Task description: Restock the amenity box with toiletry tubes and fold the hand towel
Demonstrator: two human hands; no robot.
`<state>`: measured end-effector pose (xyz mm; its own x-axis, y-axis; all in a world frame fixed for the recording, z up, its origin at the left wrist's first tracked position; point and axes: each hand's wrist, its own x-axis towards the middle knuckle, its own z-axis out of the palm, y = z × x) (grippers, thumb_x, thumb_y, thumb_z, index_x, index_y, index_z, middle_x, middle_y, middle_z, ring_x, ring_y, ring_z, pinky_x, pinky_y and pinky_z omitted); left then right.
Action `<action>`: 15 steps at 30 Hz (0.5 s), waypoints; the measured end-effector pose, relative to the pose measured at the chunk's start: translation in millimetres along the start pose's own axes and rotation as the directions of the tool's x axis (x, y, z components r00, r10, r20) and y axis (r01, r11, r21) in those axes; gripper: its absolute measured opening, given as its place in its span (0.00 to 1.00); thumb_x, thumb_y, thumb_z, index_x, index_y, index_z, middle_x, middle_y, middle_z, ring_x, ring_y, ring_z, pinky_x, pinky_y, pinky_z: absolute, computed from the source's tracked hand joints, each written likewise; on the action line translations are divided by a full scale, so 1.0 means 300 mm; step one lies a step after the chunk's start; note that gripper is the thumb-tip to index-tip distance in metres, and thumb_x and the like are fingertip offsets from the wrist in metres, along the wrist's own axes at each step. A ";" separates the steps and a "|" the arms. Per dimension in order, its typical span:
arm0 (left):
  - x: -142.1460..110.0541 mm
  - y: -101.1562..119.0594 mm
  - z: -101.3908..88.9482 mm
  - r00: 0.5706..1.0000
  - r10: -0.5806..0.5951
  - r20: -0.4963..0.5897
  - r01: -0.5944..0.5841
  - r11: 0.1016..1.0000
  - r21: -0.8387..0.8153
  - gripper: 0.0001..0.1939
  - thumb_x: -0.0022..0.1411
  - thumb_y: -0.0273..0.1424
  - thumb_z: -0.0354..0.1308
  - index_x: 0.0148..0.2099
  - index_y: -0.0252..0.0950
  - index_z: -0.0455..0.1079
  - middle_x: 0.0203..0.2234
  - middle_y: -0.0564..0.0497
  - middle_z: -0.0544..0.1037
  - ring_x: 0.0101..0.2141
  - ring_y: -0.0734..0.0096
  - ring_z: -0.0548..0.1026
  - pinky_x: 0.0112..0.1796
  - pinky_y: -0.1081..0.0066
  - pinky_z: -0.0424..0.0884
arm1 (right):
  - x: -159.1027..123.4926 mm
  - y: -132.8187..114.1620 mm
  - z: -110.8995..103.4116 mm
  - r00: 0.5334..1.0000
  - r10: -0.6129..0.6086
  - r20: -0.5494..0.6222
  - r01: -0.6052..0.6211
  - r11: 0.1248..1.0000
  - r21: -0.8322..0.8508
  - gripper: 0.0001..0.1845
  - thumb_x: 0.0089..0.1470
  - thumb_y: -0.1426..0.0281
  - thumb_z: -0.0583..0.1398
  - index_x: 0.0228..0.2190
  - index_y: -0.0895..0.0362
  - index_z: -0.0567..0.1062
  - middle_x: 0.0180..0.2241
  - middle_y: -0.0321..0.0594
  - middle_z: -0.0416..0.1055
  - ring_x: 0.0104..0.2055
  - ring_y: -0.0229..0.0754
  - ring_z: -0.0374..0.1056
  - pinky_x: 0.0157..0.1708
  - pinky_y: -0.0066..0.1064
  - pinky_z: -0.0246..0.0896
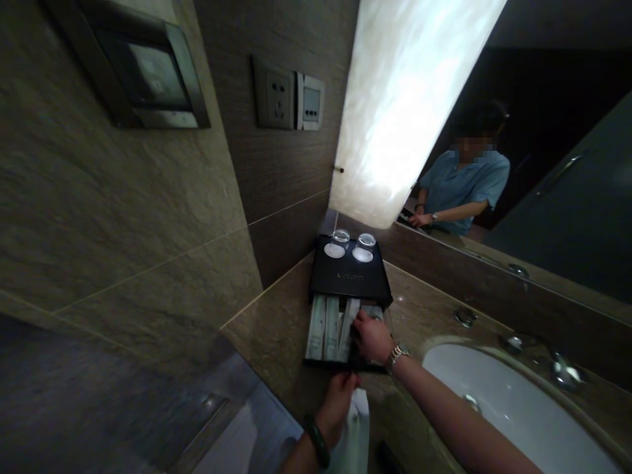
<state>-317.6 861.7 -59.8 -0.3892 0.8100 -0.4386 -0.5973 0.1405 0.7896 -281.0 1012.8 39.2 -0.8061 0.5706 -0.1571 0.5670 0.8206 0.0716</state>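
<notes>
Head view: I see my right hand [371, 337] curled down over the sachets [330, 327] in the open drawer [312, 359], their long axes toward 12 o'clock, while my left hand [338, 401] at 6 o'clock pinches a white cloth [356, 431].

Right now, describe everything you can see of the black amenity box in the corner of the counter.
The black box sits in the corner of the stone counter, against the wall. It looks matte, with faint lettering on its flat top, where two upturned glasses stand on round white coasters. Its drawer is pulled open, showing pale packets in a row. The right hand reaches into it; the left hand is at its front edge.
</notes>
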 end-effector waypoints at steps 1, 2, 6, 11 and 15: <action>0.001 -0.004 0.000 1.000 0.007 -0.006 -0.007 1.000 0.005 0.41 0.31 0.63 0.67 0.34 0.30 0.73 0.32 0.42 0.76 0.36 0.58 0.71 0.41 0.63 0.64 | -0.003 0.003 0.003 1.000 -0.013 -0.004 0.013 1.000 0.007 0.11 0.55 0.69 0.56 0.40 0.57 0.73 0.48 0.47 0.70 0.40 0.47 0.74 0.36 0.34 0.68; 0.003 -0.008 0.001 1.000 0.015 -0.008 -0.015 1.000 0.005 0.41 0.32 0.63 0.67 0.35 0.29 0.74 0.32 0.42 0.77 0.37 0.57 0.72 0.41 0.62 0.64 | -0.006 0.009 0.004 1.000 -0.026 -0.006 0.026 1.000 0.015 0.11 0.54 0.69 0.57 0.40 0.57 0.73 0.49 0.46 0.69 0.40 0.46 0.74 0.36 0.34 0.68; 0.021 -0.015 0.019 0.999 0.035 -0.026 -0.036 0.999 -0.015 0.42 0.34 0.62 0.68 0.39 0.29 0.76 0.34 0.42 0.78 0.40 0.54 0.73 0.44 0.61 0.65 | -0.009 0.036 0.000 0.998 -0.056 -0.008 0.056 0.997 0.049 0.13 0.52 0.69 0.58 0.41 0.56 0.74 0.49 0.48 0.69 0.40 0.48 0.74 0.36 0.35 0.67; 0.049 0.040 0.053 0.992 0.074 -0.106 -0.077 0.997 -0.022 0.45 0.27 0.61 0.70 0.39 0.27 0.76 0.36 0.39 0.79 0.41 0.53 0.73 0.45 0.61 0.65 | 0.027 0.025 -0.038 0.986 -0.168 -0.019 0.169 0.980 0.106 0.14 0.53 0.70 0.57 0.43 0.52 0.75 0.51 0.44 0.69 0.40 0.46 0.74 0.37 0.34 0.66; 0.113 0.130 0.072 0.981 0.128 -0.146 -0.132 0.991 -0.016 0.42 0.26 0.60 0.71 0.35 0.30 0.75 0.33 0.43 0.78 0.39 0.57 0.72 0.44 0.62 0.65 | 0.003 0.080 -0.097 0.978 -0.174 -0.113 0.197 0.953 0.231 0.12 0.54 0.69 0.57 0.40 0.54 0.76 0.50 0.44 0.70 0.41 0.45 0.74 0.40 0.33 0.66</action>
<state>-339.1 906.9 -34.6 -0.5610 0.7292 -0.3920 -0.5520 0.0234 0.8335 -273.2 1033.9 69.4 -0.9065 0.4187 -0.0546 0.4210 0.8868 -0.1905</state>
